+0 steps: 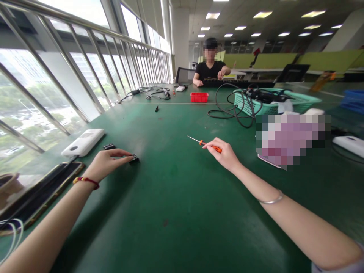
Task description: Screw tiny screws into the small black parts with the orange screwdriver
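Note:
My left hand (109, 163) pinches a small black part (134, 159) with metal-looking bits on top, at or just above the green table (170, 189); its exact kind is too small to tell. Behind that hand lies another small black piece (109, 146). My right hand (223, 152) is closed around the orange and black handle of a screwdriver (217, 149). Its thin metal shaft points left and away from me, over the middle of the table. The screwdriver tip and the black part are well apart.
At left are a white power bank (83, 142) and a phone (42, 193). Farther back stand a red box (199, 97) and a green basket (301, 99) of cables. A pixelated object (295, 136) lies at right. A person (210, 68) sits across the table; a railing (93, 49) runs left.

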Motion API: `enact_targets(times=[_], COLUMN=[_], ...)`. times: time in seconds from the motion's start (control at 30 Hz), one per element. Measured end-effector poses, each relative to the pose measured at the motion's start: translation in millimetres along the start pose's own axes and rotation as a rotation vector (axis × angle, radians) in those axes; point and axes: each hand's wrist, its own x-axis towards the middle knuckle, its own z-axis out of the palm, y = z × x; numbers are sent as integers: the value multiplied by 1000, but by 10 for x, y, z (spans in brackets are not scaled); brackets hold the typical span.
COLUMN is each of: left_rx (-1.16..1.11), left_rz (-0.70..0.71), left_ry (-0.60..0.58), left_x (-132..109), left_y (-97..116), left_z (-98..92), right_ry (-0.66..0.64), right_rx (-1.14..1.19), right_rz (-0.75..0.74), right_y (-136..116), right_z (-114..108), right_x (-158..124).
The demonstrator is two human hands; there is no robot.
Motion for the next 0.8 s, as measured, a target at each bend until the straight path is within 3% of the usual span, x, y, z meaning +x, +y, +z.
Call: enact_targets(times=[0.23, 0.8], left_rx=[-88, 1], left_rz=[-14, -17], left_ry=[-13, -14], left_x=[-60, -66], left_y=[-25, -59], left_z=[48, 81], right_ry=[-5, -15], right_rx=[-9, -18], right_rz=[-6, -10], right_y=[5, -5], right_z=[1, -3], right_x=[-2, -2])
